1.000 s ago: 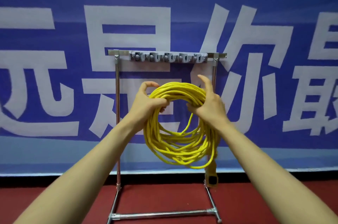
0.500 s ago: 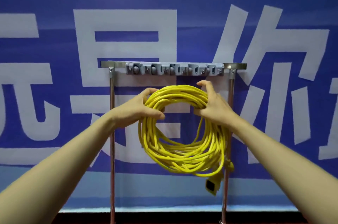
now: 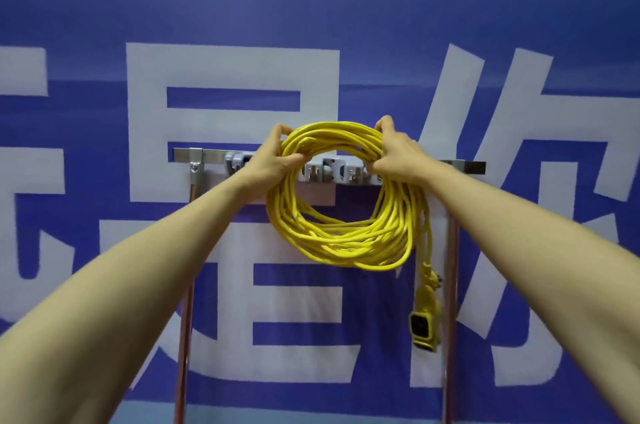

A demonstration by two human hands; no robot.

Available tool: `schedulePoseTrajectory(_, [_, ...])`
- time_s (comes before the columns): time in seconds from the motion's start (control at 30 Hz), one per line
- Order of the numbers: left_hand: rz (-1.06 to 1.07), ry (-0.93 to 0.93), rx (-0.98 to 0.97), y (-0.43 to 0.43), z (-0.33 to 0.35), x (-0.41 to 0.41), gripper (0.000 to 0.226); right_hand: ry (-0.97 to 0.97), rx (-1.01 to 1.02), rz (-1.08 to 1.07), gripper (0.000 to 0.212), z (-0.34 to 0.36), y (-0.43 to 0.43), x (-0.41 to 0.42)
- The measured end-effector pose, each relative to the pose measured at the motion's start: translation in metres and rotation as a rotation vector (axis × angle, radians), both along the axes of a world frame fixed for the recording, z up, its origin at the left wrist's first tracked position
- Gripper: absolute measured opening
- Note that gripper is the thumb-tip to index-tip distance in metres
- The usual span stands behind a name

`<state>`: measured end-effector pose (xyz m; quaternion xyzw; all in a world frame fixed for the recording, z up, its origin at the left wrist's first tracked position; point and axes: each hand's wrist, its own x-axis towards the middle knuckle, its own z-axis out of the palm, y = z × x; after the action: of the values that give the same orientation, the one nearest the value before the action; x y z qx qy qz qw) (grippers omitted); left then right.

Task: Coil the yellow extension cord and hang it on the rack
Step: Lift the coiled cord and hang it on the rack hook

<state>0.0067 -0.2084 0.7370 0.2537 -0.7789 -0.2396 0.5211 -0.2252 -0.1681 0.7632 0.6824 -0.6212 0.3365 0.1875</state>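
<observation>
Lifting the coiled yellow extension cord (image 3: 346, 250) from below the rack bar (image 3: 211, 156) a second ago, both arms now hold its top arc just above the grey hooks (image 3: 334, 170). The left grip (image 3: 266, 164) is curled round the bundle at ten o'clock, the right grip (image 3: 398, 155) at two, the socket end (image 3: 423, 328) dangling at five. Coiling looks done; only hooking remains.
</observation>
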Motion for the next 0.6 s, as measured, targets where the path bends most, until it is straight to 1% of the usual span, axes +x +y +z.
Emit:
schedulePoseTrajectory(0.13, [0.084, -0.033, -0.027, -0.023, -0.001, -0.007, 0.026, 0.018, 0.046, -0.026, 0.055, 0.001, -0.022, -0.001])
schedulePoseTrajectory(0.27, [0.137, -0.022, -0.054, -0.037, 0.001, -0.012, 0.022, -0.007, 0.083, -0.014, 0.068, 0.001, -0.035, -0.003])
schedulePoseTrajectory(0.4, [0.171, 0.008, -0.052, -0.045, -0.002, -0.017, 0.024, -0.034, 0.120, 0.005, 0.078, 0.000, -0.047, -0.005])
schedulePoseTrajectory(0.53, [0.275, 0.001, -0.079, -0.054, -0.009, -0.026, 0.023, -0.053, 0.168, 0.013, 0.086, 0.002, -0.052, -0.007])
schedulePoseTrajectory(0.6, [0.327, -0.010, -0.110, -0.060, -0.013, -0.030, 0.027, -0.049, 0.198, 0.002, 0.089, 0.005, -0.054, -0.007])
